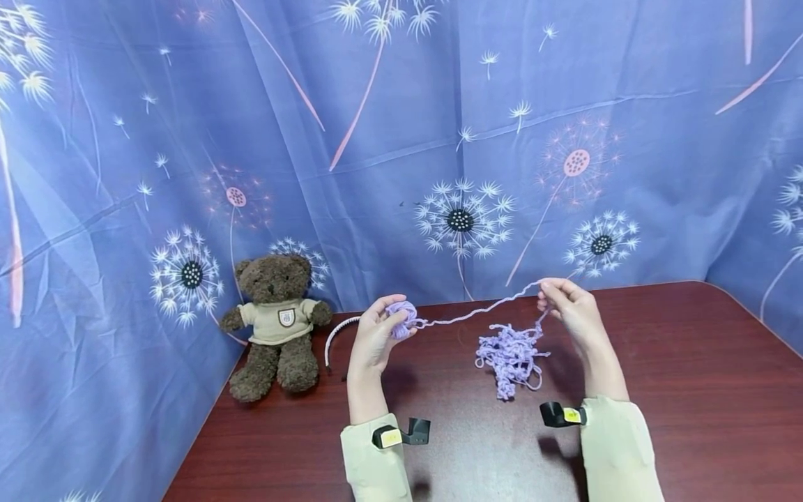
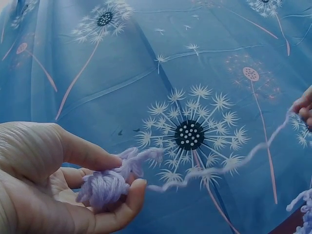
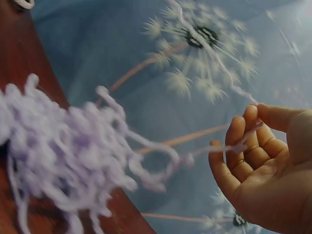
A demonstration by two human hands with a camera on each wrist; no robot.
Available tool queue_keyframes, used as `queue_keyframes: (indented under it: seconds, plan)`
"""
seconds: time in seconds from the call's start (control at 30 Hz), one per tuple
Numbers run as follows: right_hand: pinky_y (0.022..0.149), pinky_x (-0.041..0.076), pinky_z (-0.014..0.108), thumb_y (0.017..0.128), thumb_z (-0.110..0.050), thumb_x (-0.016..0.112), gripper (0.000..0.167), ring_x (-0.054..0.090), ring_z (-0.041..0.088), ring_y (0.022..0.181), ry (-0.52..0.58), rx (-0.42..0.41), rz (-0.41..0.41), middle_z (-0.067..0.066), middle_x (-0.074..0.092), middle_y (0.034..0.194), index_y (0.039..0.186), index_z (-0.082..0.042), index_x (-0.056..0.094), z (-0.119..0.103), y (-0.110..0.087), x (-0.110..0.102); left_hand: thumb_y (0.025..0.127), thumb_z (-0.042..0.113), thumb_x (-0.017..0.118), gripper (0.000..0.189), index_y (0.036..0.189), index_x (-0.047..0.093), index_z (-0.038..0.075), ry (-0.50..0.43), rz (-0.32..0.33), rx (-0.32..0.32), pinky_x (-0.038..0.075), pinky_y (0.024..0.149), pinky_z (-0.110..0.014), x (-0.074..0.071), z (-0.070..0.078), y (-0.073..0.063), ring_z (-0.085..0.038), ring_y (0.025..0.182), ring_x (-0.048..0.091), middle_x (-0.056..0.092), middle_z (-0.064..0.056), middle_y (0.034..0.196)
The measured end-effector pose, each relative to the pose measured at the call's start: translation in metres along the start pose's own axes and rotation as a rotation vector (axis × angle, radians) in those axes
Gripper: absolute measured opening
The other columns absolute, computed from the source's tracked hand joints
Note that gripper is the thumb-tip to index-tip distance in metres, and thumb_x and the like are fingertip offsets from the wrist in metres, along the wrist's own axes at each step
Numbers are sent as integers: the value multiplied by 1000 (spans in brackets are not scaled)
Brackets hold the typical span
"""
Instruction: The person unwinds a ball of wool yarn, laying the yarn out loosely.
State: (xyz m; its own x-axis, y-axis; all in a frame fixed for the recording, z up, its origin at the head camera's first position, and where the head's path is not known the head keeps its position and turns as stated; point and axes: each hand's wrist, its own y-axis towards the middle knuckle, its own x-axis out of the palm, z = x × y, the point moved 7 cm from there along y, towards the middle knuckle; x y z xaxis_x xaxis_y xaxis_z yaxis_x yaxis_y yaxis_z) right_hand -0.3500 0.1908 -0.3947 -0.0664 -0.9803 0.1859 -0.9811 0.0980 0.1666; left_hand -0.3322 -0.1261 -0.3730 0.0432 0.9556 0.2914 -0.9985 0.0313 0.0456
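Observation:
In my left hand (image 1: 376, 335) I hold a small wound ball of lilac yarn (image 2: 105, 187), with thumb and fingers curled about it. A strand of yarn (image 1: 477, 315) runs from the ball across to my right hand (image 1: 574, 307), sagging slightly between the two. Thumb and fingertips of the right hand pinch that strand, as the right wrist view shows. Below the pinch, the yarn drops to a loose, looped tangle of lilac yarn (image 1: 511, 357) on the table, left of and lower than the right hand.
A brown teddy bear (image 1: 276, 321) in a beige sweater sits at the table's left edge. A white curved band (image 1: 332, 338) lies behind the left hand. The dark red wooden table (image 1: 690, 390) meets a blue dandelion-print curtain (image 1: 376, 174) at the back.

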Motion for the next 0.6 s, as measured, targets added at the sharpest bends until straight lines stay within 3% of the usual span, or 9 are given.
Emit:
queue_keyframes:
  seconds: [0.13,0.23,0.37,0.5,0.6]
  plan:
    - [69,54,12,98,-18,57,19,63,-4,70,-101,20,-73,-20,65,75,89,-31,66,6,2,20,90,-8,53,28,118,53,-9,-3,-15,1,57,65,-21,4,0,0,-11,79,60,58,-2,93]
    - [70,54,12,99,-19,56,12,62,-6,73,-202,24,-118,-24,64,76,101,-16,67,10,3,32,90,-8,53,26,116,54,-7,-7,-22,9,56,65,-20,7,0,1,-11,78,60,58,-2,93]
    - [76,54,14,100,-18,55,36,60,-7,78,-296,19,-171,-25,62,81,121,11,55,13,2,49,90,-9,52,24,114,55,-6,-7,-30,14,55,64,-20,12,-1,1,-10,75,59,59,-1,90]
    - [79,53,14,99,-16,55,39,59,-7,81,-334,7,-204,-22,62,85,124,14,53,14,0,65,89,-10,52,26,115,55,-9,-5,-35,15,55,63,-19,16,-2,1,-10,73,59,59,-1,88]
    - [80,52,14,99,-14,55,35,58,-6,83,-347,-8,-224,-10,66,91,122,12,56,15,-3,78,89,-10,52,26,115,55,-9,-3,-43,20,55,63,-19,18,-3,1,-10,73,59,58,-2,88]
